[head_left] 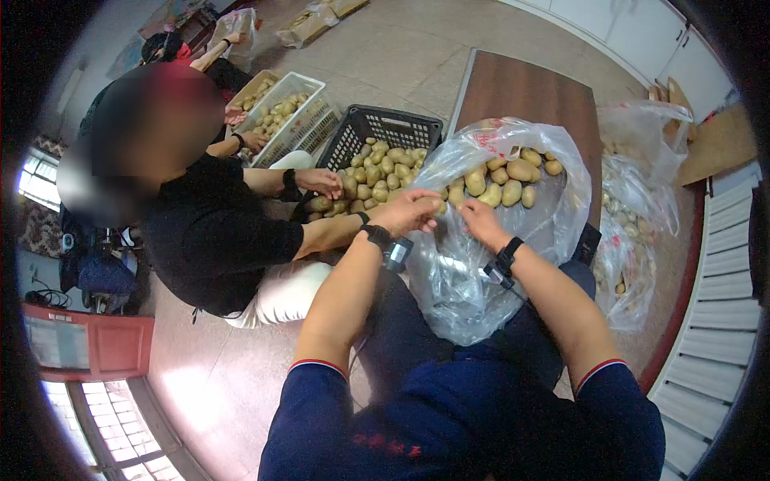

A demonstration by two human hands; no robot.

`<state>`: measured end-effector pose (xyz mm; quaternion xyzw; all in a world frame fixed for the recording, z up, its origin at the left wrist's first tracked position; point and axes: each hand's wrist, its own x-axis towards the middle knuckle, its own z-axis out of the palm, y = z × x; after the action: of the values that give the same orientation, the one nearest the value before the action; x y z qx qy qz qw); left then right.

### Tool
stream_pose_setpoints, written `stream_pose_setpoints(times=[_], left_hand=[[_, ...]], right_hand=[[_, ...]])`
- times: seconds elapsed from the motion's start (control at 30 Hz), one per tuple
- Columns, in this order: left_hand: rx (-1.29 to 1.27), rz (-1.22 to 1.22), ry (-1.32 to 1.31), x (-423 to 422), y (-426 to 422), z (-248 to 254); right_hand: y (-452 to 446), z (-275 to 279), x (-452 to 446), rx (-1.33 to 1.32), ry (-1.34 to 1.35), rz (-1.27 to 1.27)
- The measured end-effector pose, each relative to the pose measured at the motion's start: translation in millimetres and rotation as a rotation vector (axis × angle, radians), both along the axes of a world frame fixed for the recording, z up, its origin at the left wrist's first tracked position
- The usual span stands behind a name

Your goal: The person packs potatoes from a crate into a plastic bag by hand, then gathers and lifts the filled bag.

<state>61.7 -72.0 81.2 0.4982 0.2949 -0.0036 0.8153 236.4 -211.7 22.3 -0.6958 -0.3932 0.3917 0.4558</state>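
Note:
A clear plastic bag (465, 297) lies open in front of me, its upper part on a brown board (529, 88). Several potatoes (513, 172) rest inside its mouth. My left hand (409, 212) is at the bag's left edge, fingers bent together around a potato that is partly hidden. My right hand (484, 223) is closed at the near side of the bag opening, just below the potatoes; what it pinches is too small to make out. Left of the bag stands a black crate (395, 118) holding many potatoes (377, 172).
A co-worker in black (216, 232) sits close on my left, hands near the black crate. Beyond is a white crate (321, 116) of potatoes, with another person behind. Filled plastic bags (630, 232) stand at the right. White cabinets (642, 40) line the back.

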Motion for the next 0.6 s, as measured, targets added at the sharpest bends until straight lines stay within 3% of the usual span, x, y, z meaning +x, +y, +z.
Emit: stream_pose_setpoints(times=[0.03, 0.13, 0.17, 0.3, 0.47, 0.6], left_hand=[[0.001, 0.075, -0.01, -2, 3, -1], [0.005, 0.191, -0.006, -7, 11, 1], [-0.003, 0.275, -0.024, -9, 12, 2], [0.009, 0.472, -0.053, -16, 21, -4], [-0.035, 0.71, -0.033, -29, 41, -29], [0.015, 0.834, 0.006, -40, 48, -35]], right_hand=[[-3, -5, 11, 0.124, -0.455, 0.011], [-8, -1, 33, -0.033, -0.648, -0.055], [-12, 15, 37, -0.076, -0.636, -0.003], [-13, -16, 58, -0.094, -0.765, -0.052], [-11, -5, 58, -0.342, -0.801, 0.134], [-12, -1, 52, -0.272, -0.833, 0.145]])
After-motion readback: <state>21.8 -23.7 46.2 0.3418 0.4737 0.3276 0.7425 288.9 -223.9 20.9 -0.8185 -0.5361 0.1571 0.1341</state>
